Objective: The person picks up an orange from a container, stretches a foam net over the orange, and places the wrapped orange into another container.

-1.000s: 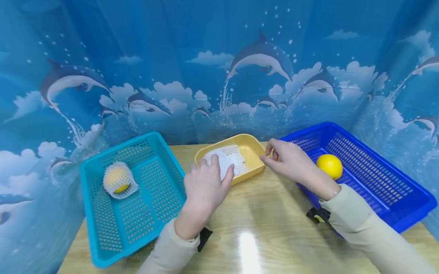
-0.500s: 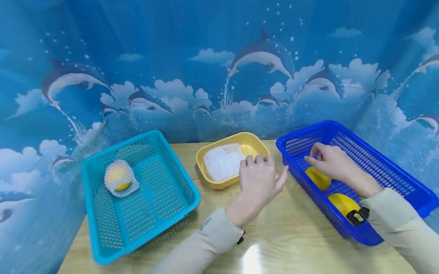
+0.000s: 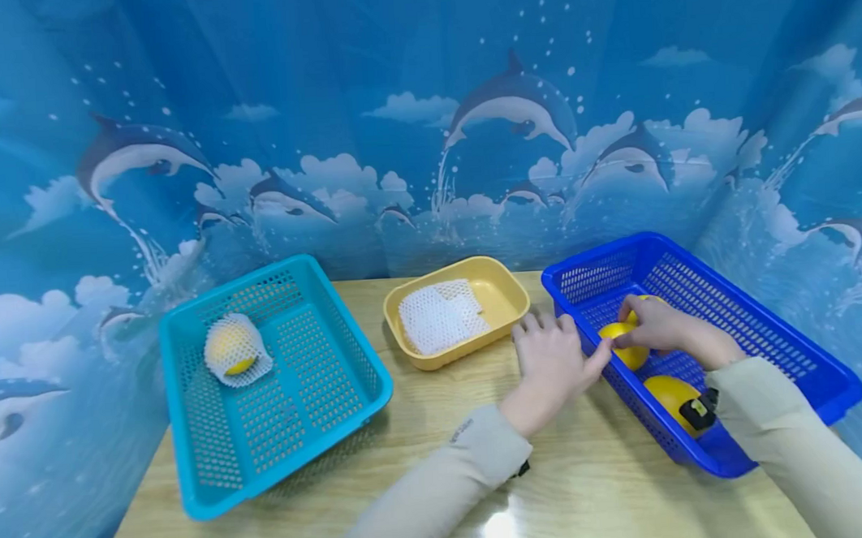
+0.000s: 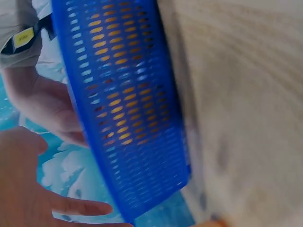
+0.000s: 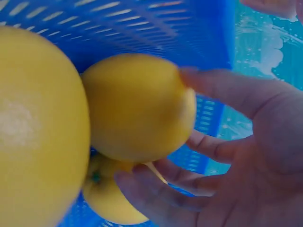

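In the head view, my right hand (image 3: 661, 330) reaches into the blue basket (image 3: 730, 463) and holds a yellow citrus fruit (image 3: 629, 356). The right wrist view has the thumb against one side of this fruit (image 5: 137, 109), with the fingers curled along the other. A second yellow fruit (image 5: 111, 196), with a green stem mark, lies under those fingers. A larger-looking yellow fruit (image 5: 33, 132) sits closest to that camera. Just outside the basket's left rim, my left hand (image 3: 553, 360) hovers with fingers spread, holding nothing; its thumb is near the rim.
A small yellow tray (image 3: 501, 291) holds white foam net sleeves (image 3: 441, 313) in the middle. At left stands a teal basket (image 3: 348, 363) with one fruit in a foam net (image 3: 234, 348). A dolphin-print curtain (image 3: 407, 99) hangs behind the wooden table (image 3: 439, 431).
My right hand has moved from beside the yellow tray into the blue basket and taken hold of a fruit. My left hand has left the foam nets and shifted right to the basket's rim.
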A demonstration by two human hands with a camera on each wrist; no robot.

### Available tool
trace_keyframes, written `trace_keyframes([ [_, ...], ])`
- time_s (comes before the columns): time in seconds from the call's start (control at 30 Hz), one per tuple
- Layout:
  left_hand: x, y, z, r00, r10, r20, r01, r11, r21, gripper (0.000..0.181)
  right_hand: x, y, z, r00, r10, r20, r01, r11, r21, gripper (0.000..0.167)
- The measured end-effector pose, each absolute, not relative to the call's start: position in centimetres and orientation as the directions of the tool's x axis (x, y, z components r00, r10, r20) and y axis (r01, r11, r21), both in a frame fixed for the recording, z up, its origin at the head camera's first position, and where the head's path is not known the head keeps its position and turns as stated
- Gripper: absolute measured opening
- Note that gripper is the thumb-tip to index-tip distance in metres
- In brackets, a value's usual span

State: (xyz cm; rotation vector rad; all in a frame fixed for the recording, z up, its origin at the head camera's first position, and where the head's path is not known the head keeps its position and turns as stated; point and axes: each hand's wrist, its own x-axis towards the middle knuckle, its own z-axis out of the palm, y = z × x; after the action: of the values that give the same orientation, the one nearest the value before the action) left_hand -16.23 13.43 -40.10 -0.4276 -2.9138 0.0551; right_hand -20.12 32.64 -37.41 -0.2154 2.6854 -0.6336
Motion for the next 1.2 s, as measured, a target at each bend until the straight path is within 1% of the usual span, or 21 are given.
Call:
trace_keyframes([
  [0.07,-16.2,14.1,-40.7,-0.948,0.275,0.158,0.268,0.961,-0.067,0.081,-20.2,32.6,-37.6,-0.897,-0.223,-0.382,-0.010,0.873,-0.487,0.051],
  [0.13,-16.1,14.7,-41.4,-0.952,0.269,0.144,0.261,0.963,-0.071,0.081,-20.3,32.6,-37.8,-0.881,-0.219,-0.418,0.025,0.863,-0.505,0.053],
  [0.27,-15.9,15.5,-42.8,-0.952,0.265,0.153,0.261,0.964,-0.046,0.074,-20.3,32.5,-38.3,-0.885,-0.219,-0.411,0.018,0.866,-0.500,0.055],
  [0.4,-15.6,16.0,-43.9,-0.944,0.275,0.183,0.278,0.960,-0.005,0.067,-20.5,32.3,-38.7,-0.886,-0.222,-0.407,0.016,0.863,-0.505,0.061],
  [0.6,-15.6,16.3,-44.6,-0.942,0.265,0.205,0.271,0.962,0.003,0.066,-20.7,32.8,-40.0,-0.864,-0.220,-0.453,0.067,0.841,-0.537,0.067],
  [0.67,-15.5,16.3,-44.6,-0.942,0.264,0.206,0.270,0.963,0.000,0.065,-20.8,33.0,-40.4,-0.861,-0.213,-0.463,0.082,0.838,-0.539,0.071],
  [0.87,-15.5,16.3,-44.5,-0.945,0.257,0.205,0.262,0.965,-0.003,0.064,-20.9,33.1,-40.9,-0.867,-0.209,-0.453,0.083,0.835,-0.544,0.076],
  [1.2,-15.4,16.2,-44.6,-0.942,0.252,0.222,0.261,0.965,0.011,0.065,-20.6,33.0,-40.7,-0.877,-0.243,-0.414,0.023,0.840,-0.542,0.073],
])
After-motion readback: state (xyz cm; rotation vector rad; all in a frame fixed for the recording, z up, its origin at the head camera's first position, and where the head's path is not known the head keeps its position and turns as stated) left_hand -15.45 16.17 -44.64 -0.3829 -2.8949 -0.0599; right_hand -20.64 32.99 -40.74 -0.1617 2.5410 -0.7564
